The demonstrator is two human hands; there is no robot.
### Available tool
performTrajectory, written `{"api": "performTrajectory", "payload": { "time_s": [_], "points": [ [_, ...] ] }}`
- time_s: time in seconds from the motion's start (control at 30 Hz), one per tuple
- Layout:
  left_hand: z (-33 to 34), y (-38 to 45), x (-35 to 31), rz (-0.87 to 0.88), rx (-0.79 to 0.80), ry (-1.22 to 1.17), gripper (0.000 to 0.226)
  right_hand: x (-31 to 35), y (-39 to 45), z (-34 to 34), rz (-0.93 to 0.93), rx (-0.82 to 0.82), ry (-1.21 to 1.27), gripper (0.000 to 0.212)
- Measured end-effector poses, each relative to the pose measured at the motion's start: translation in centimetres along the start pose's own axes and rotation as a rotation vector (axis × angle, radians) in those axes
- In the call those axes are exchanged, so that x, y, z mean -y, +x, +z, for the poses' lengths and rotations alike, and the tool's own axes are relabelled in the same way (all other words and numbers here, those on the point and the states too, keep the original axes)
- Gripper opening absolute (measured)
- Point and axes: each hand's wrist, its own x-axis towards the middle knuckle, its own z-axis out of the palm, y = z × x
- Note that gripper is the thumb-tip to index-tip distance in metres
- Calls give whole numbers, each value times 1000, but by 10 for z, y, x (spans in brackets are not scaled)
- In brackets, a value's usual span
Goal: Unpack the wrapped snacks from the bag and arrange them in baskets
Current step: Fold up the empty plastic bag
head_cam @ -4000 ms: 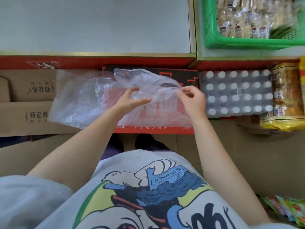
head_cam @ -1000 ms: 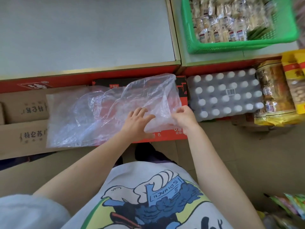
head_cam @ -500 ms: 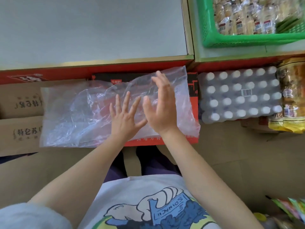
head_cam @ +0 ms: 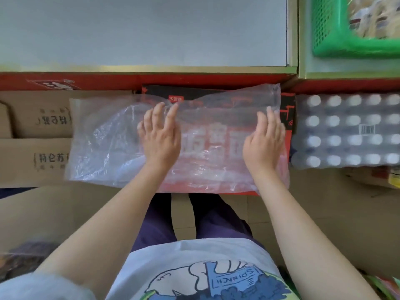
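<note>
Our left hand (head_cam: 160, 137) and right hand (head_cam: 265, 141), fingers straight, pressing the clear plastic bag (head_cam: 207, 152) flat, green basket (head_cam: 337, 44) cut off, snacks (head_cam: 368, 20) blurred

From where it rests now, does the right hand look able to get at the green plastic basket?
Probably yes: right hand lies flat on clear plastic bag; nothing blocks the way to green plastic basket.
</note>
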Motion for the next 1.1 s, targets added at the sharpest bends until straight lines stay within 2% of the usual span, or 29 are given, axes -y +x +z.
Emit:
{"api": "performTrajectory", "payload": {
  "time_s": [0.03,0.1,0.17,0.23,0.3,0.37,0.43,0.5,0.6,0.67,0.73,0.8,0.9,1.0,1.07,1.1],
  "points": [
    [-10,13,5,-41,-54,-18,47,14,7,-2,-75,-32,57,52],
    [-28,38,12,-120,-2,-23,49,41,24,-5,-198,-6,156,45],
    [-38,56,16,-133,160,16,52,65,42,-6,-254,134,189,45],
    [-41,67,19,-106,283,45,44,77,58,0,-281,334,103,48],
    [-42,74,25,-116,296,53,28,78,69,5,-275,459,-19,45],
    [-42,77,29,-164,234,56,26,75,74,4,-205,406,-90,31],
    [-44,76,29,-212,108,-4,26,70,73,2,-84,275,-125,25],
    [-44,70,27,-215,-41,-111,25,70,67,3,-18,122,-80,38],
    [-30,40,28,-21,-127,-65,36,84,37,8,-149,-22,46,57],
    [-10,10,32,78,-43,49,44,94,8,19,-308,37,92,62],
    [6,-11,37,50,137,97,55,90,-16,35,-397,189,37,64],
    [16,-21,43,0,277,92,62,67,-27,49,-372,303,-70,66],
    [11,-16,43,-29,355,54,68,34,-22,49,-265,374,-202,67],
    [-9,-9,49,-71,261,-96,62,36,-12,31,-66,338,-179,65],
    [-22,-17,67,-129,40,-197,52,57,-13,21,-9,250,-124,63],
    [-32,-19,81,-210,-67,-211,46,76,-15,18,-47,205,-98,62]
  ]
}}
